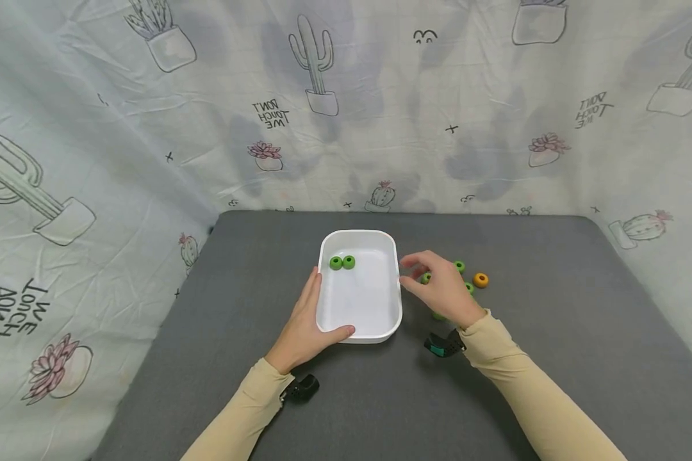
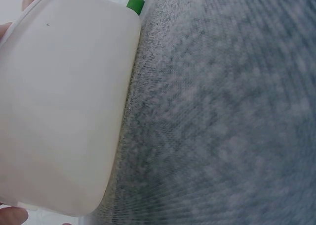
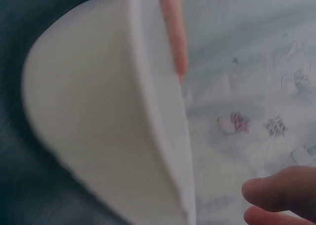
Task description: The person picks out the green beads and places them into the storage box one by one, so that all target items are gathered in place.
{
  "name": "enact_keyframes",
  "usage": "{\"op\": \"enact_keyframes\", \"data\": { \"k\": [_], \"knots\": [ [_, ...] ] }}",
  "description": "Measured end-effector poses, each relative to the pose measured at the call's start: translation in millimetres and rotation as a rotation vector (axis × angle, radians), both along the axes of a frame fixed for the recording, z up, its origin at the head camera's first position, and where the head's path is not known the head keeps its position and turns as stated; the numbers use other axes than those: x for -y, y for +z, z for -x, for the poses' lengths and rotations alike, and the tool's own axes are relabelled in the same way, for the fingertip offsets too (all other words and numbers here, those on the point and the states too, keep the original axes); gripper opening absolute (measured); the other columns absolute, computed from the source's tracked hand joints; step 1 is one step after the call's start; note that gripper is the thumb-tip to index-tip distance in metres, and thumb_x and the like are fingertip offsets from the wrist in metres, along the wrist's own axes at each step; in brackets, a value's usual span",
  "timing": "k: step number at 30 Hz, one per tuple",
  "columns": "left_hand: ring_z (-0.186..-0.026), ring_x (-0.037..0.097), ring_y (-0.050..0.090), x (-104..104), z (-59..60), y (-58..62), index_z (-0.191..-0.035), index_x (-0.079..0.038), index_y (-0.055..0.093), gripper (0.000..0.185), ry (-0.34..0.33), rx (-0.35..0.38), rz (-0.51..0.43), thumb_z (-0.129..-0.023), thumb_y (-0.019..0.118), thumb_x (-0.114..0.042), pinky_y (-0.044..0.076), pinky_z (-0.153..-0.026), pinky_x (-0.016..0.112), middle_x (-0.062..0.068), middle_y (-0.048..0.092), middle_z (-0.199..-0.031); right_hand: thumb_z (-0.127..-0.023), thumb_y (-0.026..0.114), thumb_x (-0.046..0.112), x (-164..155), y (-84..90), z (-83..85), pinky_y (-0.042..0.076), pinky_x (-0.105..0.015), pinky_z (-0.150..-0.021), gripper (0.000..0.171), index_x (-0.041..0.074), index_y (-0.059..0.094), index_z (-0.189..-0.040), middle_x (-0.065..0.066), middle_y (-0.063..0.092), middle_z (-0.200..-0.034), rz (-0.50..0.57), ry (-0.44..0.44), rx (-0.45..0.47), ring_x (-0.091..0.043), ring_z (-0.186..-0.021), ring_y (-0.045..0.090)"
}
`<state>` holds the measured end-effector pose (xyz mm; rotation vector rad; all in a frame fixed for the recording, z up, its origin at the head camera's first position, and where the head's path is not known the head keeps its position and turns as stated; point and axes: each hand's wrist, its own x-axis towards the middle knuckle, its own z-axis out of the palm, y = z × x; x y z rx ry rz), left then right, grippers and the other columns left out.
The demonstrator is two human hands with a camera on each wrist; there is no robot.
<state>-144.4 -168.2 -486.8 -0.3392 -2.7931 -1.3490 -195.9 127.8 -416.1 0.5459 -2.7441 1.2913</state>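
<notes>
A white rectangular tray point(image 1: 360, 301) lies on the grey table, with two green beads point(image 1: 348, 262) side by side near its far-left corner. My left hand point(image 1: 300, 333) rests against the tray's near-left corner, straight fingers along its left wall and thumb on the near rim. In the left wrist view the tray wall point(image 2: 64, 101) fills the left side. My right hand point(image 1: 438, 288) hovers at the right rim, thumb and index finger apart with nothing visible between their tips. Beneath and behind it lie several green beads point(image 1: 459, 266), partly hidden by the hand.
An orange bead point(image 1: 480, 280) lies just right of the green ones. Dark straps with black devices point(image 1: 445, 344) are worn at both wrists. A white cloth printed with cacti point(image 1: 380, 115) hangs behind the table and along both sides.
</notes>
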Motion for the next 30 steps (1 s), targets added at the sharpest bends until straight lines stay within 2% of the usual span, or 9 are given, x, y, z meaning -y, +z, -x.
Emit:
{"op": "enact_keyframes", "data": {
  "k": [5,10,13,18,24,30],
  "knots": [
    [-0.162,0.027,0.012,0,0.7,-0.1,-0.169,-0.012,0.007,0.128,-0.006,-0.009,0.008,-0.079,0.084,-0.062,0.027,-0.122,0.061,-0.002,0.001,-0.177,-0.095,0.076,0.014,-19,-8.3,-5.2,0.054,-0.044,-0.082,0.031,0.008,0.071,-0.125,-0.014,0.070,-0.118,-0.033,-0.031,-0.004,-0.024,-0.096,0.068],
    [-0.162,0.026,0.012,0,0.8,0.7,-0.169,-0.010,0.009,0.129,-0.005,-0.002,-0.004,-0.078,0.084,-0.062,0.026,-0.123,0.061,-0.008,0.000,-0.176,-0.094,0.077,0.014,-32,-17.5,-12.3,0.052,-0.040,-0.077,0.029,0.008,0.072,-0.122,-0.014,0.070,-0.118,-0.067,-0.040,-0.017,-0.023,-0.093,0.069],
    [-0.162,0.025,0.012,0,1.0,0.8,-0.169,-0.011,0.008,0.129,-0.004,0.006,-0.009,-0.078,0.084,-0.062,0.026,-0.124,0.060,-0.011,-0.001,-0.175,-0.093,0.077,0.014,-37,-22.3,-17.8,0.054,-0.039,-0.077,0.031,0.006,0.072,-0.123,-0.015,0.069,-0.118,-0.081,-0.036,-0.028,-0.021,-0.091,0.070],
    [-0.162,0.024,0.012,-1,1.3,1.1,-0.169,-0.013,0.006,0.129,-0.007,0.019,-0.015,-0.078,0.084,-0.062,0.027,-0.123,0.059,-0.010,-0.002,-0.176,-0.092,0.079,0.012,-44,-30.0,-25.9,0.055,-0.039,-0.076,0.033,0.004,0.072,-0.123,-0.013,0.069,-0.115,-0.133,-0.031,-0.045,-0.018,-0.087,0.067],
    [-0.161,0.024,0.013,-1,1.2,1.3,-0.169,-0.012,0.007,0.129,-0.004,0.017,-0.023,-0.078,0.085,-0.060,0.028,-0.123,0.059,-0.002,0.001,-0.177,-0.089,0.081,0.012,-53,-40.0,-33.9,0.054,-0.038,-0.074,0.033,0.004,0.073,-0.119,-0.011,0.070,-0.113,-0.175,-0.032,-0.068,-0.016,-0.083,0.067],
    [-0.162,0.023,0.013,-1,0.4,1.8,-0.169,-0.014,0.006,0.129,-0.005,0.024,-0.020,-0.078,0.084,-0.061,0.028,-0.123,0.059,-0.006,-0.001,-0.176,-0.088,0.082,0.010,-57,-53.5,-40.3,0.056,-0.035,-0.073,0.032,0.008,0.072,-0.119,-0.006,0.069,-0.112,-0.193,-0.018,-0.065,-0.011,-0.081,0.068]
  ]
}}
